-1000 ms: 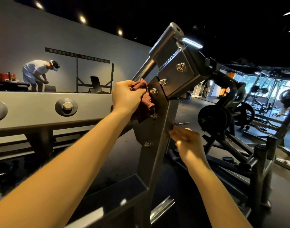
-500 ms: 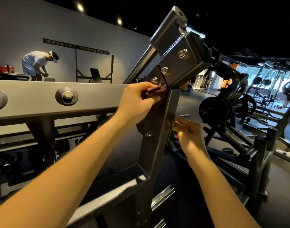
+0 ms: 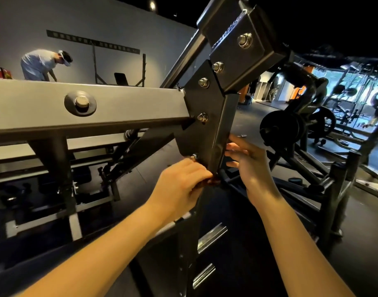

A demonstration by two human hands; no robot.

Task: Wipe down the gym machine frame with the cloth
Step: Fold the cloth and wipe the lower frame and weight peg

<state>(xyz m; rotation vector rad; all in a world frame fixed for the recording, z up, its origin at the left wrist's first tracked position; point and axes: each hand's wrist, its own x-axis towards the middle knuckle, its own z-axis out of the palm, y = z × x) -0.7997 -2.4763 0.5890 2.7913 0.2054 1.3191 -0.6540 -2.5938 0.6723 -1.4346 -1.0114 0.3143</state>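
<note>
**WIPE STROKE LOWERED TO BOTTOM CORNER OF GUSSET PLATE**

Head view. The left hand (image 3: 181, 185) has travelled down the dark steel gusset plate (image 3: 196, 99) of the gym machine frame. It started at the upper bolts and is now at the plate's bottom corner, beside the dark steel upright post (image 3: 225, 125). Its fingers are curled round the reddish-brown cloth (image 3: 211, 180) and press it against that corner. The right hand (image 3: 248, 166) remains at the post's right edge, holding nothing, its fingers now straighter and spread.

Judgement: the upper plate has had one pass. The post below the plate and the grey square-section horizontal beam (image 3: 119, 103) probably remain to be wiped.

Limits of the view:
- Only a small fold of the cloth shows beyond the left fingers; the rest is covered.
- The lowest hex bolt (image 3: 194, 156) is partly masked by the knuckles.
- Whether the right fingertips touch the post cannot be told.
- The frame's top is cut off by the upper picture edge.
- The post's far face is hidden.
</note>
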